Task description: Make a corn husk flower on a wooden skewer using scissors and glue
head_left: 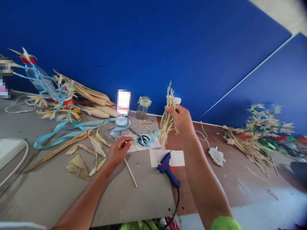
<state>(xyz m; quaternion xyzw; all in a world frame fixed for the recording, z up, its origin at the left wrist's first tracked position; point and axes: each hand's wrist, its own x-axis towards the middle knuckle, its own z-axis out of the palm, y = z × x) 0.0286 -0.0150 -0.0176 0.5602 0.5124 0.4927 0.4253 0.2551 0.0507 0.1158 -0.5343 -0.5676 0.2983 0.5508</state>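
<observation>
My right hand (181, 118) is raised above the table and closed around a bundle of pale dried husk strips (165, 127), held upright with its ends sticking out above and below. My left hand (118, 151) hovers low over the table, fingers curled and pressed together; whether anything sits in the pinch is hidden. Just beyond it lie black-handled scissors (141, 139), partly covered by light blue ribbon (151, 140). A wooden stick (131, 174) rests beside the left hand. Under the bundle, a blue glue gun (169, 171) lies on a white card (154, 158).
At left stand blue-wrapped branches with husk flowers (63, 92), near a ribbon spool (121, 121) and loose dried husks (96, 143). A lidded jar (143, 107) stands against the blue wall. On the right are a crumpled white piece (216, 156) and a husk-flower arrangement (263, 123).
</observation>
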